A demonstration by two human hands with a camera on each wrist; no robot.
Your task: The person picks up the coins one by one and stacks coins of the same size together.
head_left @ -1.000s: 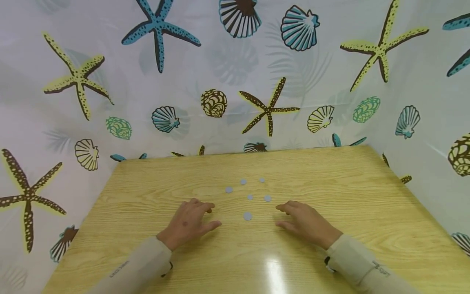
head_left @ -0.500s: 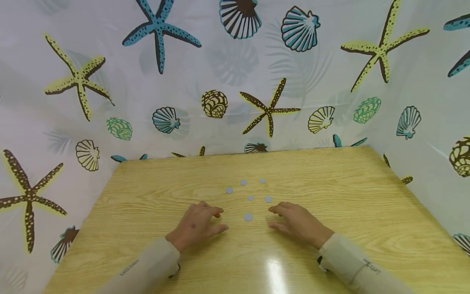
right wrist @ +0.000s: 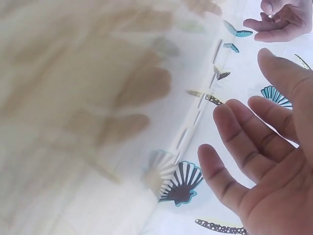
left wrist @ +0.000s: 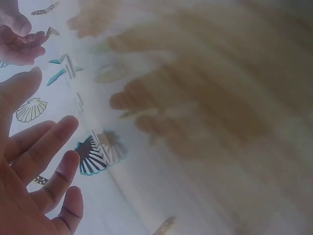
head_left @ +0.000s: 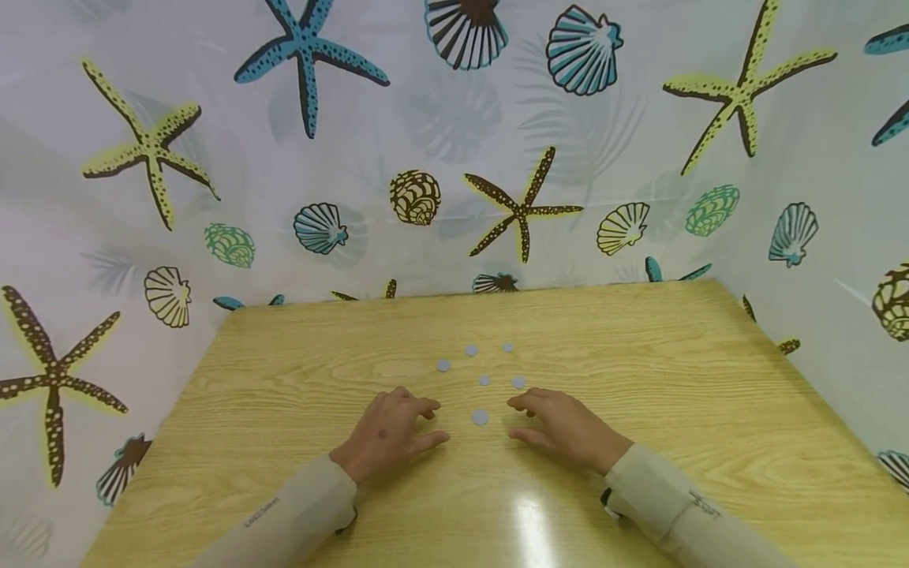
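Note:
My left hand hovers low over the wooden table, its fingers relaxed and holding nothing. Facing it from the other side is my right hand, also with loose fingers and nothing in them. Between the two lies the largest grey disc, flat on the wood. Beyond it are several smaller discs: one just past the right fingertips, one in the middle, and others farther back. In the left wrist view the fingers are spread apart; the right wrist view shows bent, separated fingers.
The wooden table has a glossy surface with a bright reflection near its front. A white curtain printed with starfish and shells stands along the back and both sides.
Both hands have moved inward, the left to the right and the right to the left, narrowing the gap around the largest disc. The discs have stayed in place.

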